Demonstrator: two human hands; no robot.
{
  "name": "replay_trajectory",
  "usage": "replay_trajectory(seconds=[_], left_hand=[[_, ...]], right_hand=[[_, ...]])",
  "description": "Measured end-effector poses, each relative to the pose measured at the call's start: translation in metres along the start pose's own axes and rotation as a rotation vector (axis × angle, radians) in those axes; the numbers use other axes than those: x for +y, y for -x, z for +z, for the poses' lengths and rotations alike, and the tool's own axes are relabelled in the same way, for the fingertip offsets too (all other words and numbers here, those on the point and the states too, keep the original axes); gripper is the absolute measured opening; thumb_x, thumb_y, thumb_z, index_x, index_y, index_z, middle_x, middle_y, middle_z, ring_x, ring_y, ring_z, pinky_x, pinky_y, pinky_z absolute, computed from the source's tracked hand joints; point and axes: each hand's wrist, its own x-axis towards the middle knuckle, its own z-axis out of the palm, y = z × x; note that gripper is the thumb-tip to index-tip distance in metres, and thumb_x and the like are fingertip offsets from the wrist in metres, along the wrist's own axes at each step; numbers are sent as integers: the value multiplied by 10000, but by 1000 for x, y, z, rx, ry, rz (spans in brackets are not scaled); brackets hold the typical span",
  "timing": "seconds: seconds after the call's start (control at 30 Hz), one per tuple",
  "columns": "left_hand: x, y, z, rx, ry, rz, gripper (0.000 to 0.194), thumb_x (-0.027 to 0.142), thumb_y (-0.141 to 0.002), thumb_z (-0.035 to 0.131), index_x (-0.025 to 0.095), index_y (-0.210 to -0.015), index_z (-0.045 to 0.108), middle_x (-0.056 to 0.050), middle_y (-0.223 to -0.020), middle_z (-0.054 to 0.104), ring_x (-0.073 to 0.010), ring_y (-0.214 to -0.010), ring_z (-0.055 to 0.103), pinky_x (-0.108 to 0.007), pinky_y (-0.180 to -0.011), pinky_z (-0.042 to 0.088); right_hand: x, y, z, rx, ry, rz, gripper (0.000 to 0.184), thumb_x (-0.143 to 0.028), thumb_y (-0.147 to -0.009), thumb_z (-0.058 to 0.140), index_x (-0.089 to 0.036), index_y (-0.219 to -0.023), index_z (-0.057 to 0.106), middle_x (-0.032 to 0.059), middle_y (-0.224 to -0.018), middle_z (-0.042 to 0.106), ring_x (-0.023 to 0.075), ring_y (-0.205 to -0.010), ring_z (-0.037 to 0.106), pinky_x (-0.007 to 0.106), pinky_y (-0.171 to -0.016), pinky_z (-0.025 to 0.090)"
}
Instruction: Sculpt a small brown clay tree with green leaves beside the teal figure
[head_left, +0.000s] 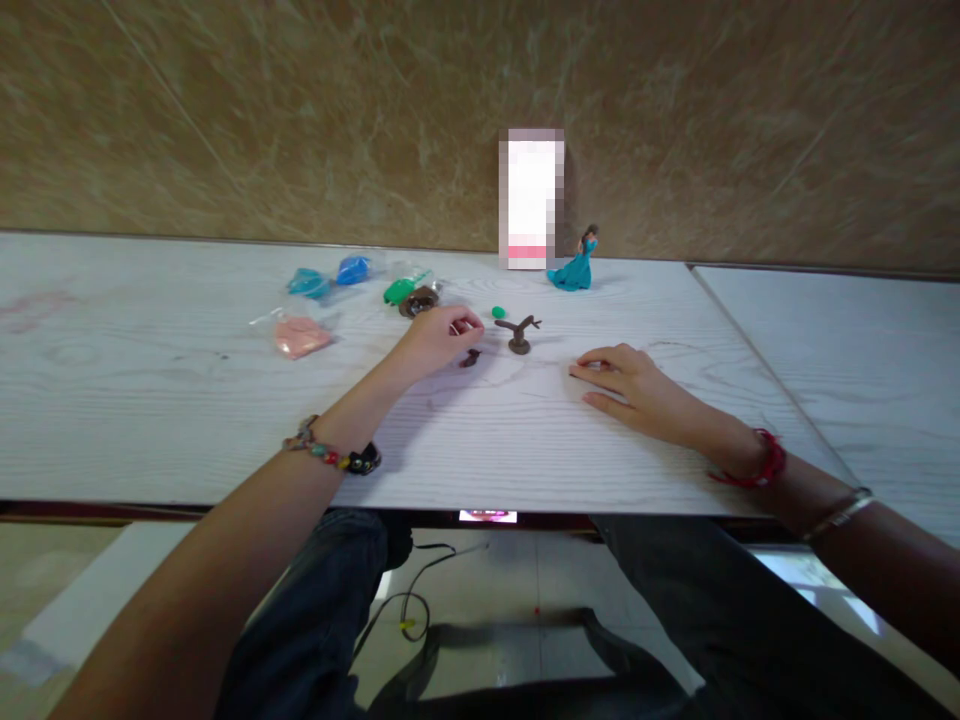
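My left hand [441,338] is closed in a loose pinch beside a small brown clay tree shape [519,337] with a round base and forked branches. Whatever its fingertips hold, if anything, is hidden. Just under that hand lies a small dark brown scrap of clay [470,358]. To the right of the tree shape, my right hand [630,385] rests low over the table with its fingers stretched out and apart. A tiny dark speck shows at one of its fingertips. Behind the tree shape is a small green clay ball [499,312].
Bags of teal [309,283], blue [353,269], green [399,291], brown [418,301] and pink clay [301,337] lie left on the white table [187,420]. A blurred upright phone-like screen [531,200] leans at the wall, left of a teal-dressed figurine [574,268].
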Motion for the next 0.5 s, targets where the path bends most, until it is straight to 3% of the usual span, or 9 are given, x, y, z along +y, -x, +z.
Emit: replay_trajectory(seconds=[0.13, 0.33, 0.5], left_hand=[[1, 0, 0, -10, -7, -3, 199, 279, -719, 529, 116, -773, 629, -25, -666, 578, -104, -575, 473, -229, -532, 346], [2, 0, -1, -30, -9, 0, 205, 287, -722, 526, 117, -782, 625, -29, -678, 585, -107, -583, 486, -233, -541, 352], [0, 0, -1, -40, 4, -14, 181, 267, -707, 539, 126, -781, 624, -26, -657, 578, -111, -582, 492, -229, -529, 353]], right_hand=[[-1, 0, -1, -19, -55, -47, 292, -296, -843, 461, -231, -1089, 605, 86, -1102, 568, 206, -980, 517, 388, -839, 440], [1, -5, -2, 50, -79, 49, 292, -245, -840, 458, -178, -1083, 606, 99, -1034, 602, 192, -949, 558, 357, -836, 469], [2, -9, 0, 99, -127, 98, 198, -252, -802, 525, -202, -943, 654, 73, -950, 625, 179, -871, 585, 335, -784, 488]])
